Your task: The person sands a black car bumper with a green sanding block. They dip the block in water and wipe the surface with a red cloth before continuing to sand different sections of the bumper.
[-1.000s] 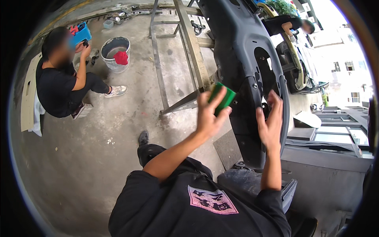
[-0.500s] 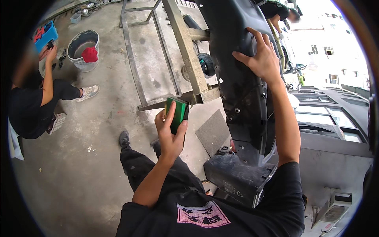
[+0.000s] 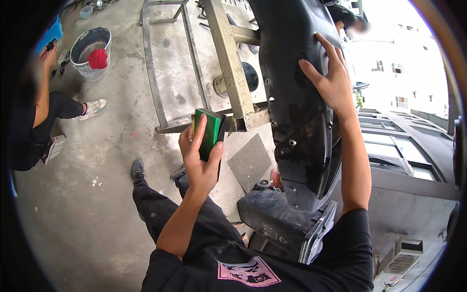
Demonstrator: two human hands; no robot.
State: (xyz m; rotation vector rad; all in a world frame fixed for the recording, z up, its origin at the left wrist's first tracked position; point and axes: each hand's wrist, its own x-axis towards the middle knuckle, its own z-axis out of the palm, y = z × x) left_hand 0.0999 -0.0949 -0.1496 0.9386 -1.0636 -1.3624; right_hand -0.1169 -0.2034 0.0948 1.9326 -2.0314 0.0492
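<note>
My left hand [image 3: 200,163] is closed around a green sanding block [image 3: 209,132], with a dark sheet along its right side and a strip of yellow at its left. The block is held in the air, apart from the large black plastic bumper [image 3: 301,121]. That bumper lies lengthwise to the right, supported by a pale, crusted metal stand. Against its upper surface rests my right hand [image 3: 334,80], palm down, with thumb and fingers spread and nothing in them.
Left, a person [image 3: 36,112] sits low beside a bucket [image 3: 91,53] with a red cloth [image 3: 97,59] on its rim. A metal frame [image 3: 153,73] stands on the floor ahead. A black bin [image 3: 272,219] lies below the bumper's near end. Another person [image 3: 343,17] is at far right.
My right hand has slid slightly down and right over the bumper, still spread. The view has shifted a little, and the left hand keeps hold of the sanding block.
</note>
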